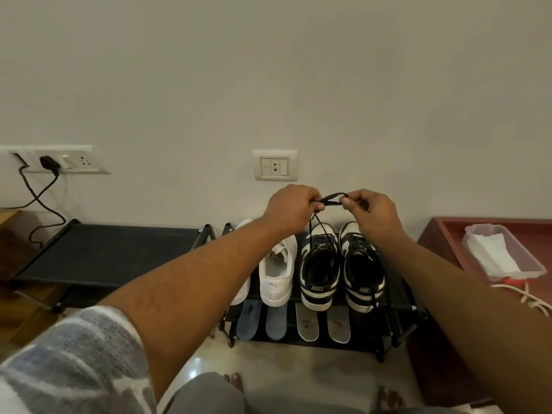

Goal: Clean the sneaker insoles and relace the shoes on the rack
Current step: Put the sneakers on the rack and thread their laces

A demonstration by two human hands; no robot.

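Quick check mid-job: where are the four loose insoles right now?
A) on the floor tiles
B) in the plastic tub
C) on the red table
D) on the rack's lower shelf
D: the blue insoles and grey insoles lie side by side on the lower shelf.

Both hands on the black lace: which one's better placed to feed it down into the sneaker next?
Probably left. The lace strands drop from the left hand to the black-and-white sneaker beside the white one; the right hand only pinches the loop's far end, above the other sneaker.
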